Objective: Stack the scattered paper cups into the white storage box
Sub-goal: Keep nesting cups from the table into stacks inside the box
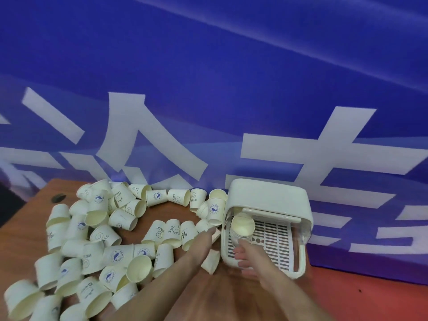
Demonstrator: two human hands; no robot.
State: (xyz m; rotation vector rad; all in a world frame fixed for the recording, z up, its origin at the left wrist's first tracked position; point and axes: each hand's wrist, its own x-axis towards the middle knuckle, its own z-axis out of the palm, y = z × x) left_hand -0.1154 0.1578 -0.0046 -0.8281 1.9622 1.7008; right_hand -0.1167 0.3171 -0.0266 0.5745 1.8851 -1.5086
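inside the white box point(266, 195), cup point(242, 227) just beyond right hand point(249, 257)

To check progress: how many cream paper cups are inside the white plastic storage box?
1: the cream paper cup at the left side of the box; more may be nested inside.

— What is cut off by the picture's edge?
— Both forearms point(176, 295) are cropped at the near edge, and the nearest cups point(20, 302) at the left corner.

— What is hidden?
— The base of the cup point(242, 225) in the box point(266, 193) is covered by the right hand point(249, 256). The table's point(34, 225) far edge is masked by piled cups.

— What is blurred?
— The left hand's fingertips point(212, 231) are smeared; whether the cup beside them is touched cannot be told.
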